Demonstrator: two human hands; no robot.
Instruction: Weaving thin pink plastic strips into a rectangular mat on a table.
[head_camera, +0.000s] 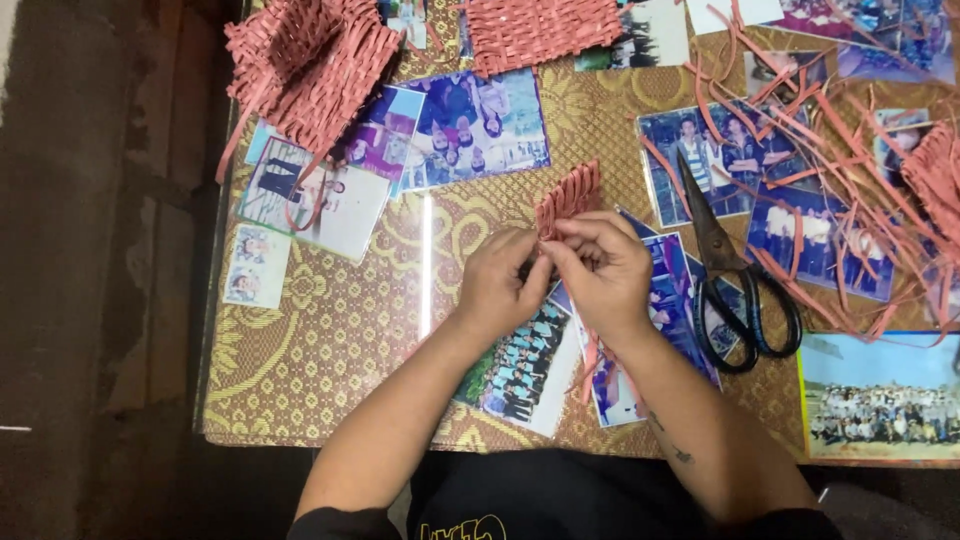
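1. Left hand (497, 285) and right hand (603, 268) meet over the middle of the table (330, 340), knuckles up, fingertips touching each other.
2. Both hands pinch the lower end of a small woven piece (568, 198) made of pink paper strips. It rises from the fingertips, tilted up and to the right, above the table top.
3. Left fingers are curled closed on the piece's bottom edge. Right fingers are bent closed on the same edge, from the other side.
4. A loose pink strip (590, 355) hangs below the right wrist, over the photos.
5. Scissors (735, 285) lie just right of the right hand, blades closed, pointing up and away, black handles toward the person. Not touched.
6. A pile of loose pink strips (830, 170) spreads over the right side of the table, partly across the scissors.
7. A half-built woven basket (305, 65) sits at the top left corner. A flat woven panel (535, 30) lies at the top centre. Both are well apart from the hands.
8. Printed photos (480, 125) lie flat across the gold patterned table cover, several under the hands and forearms.
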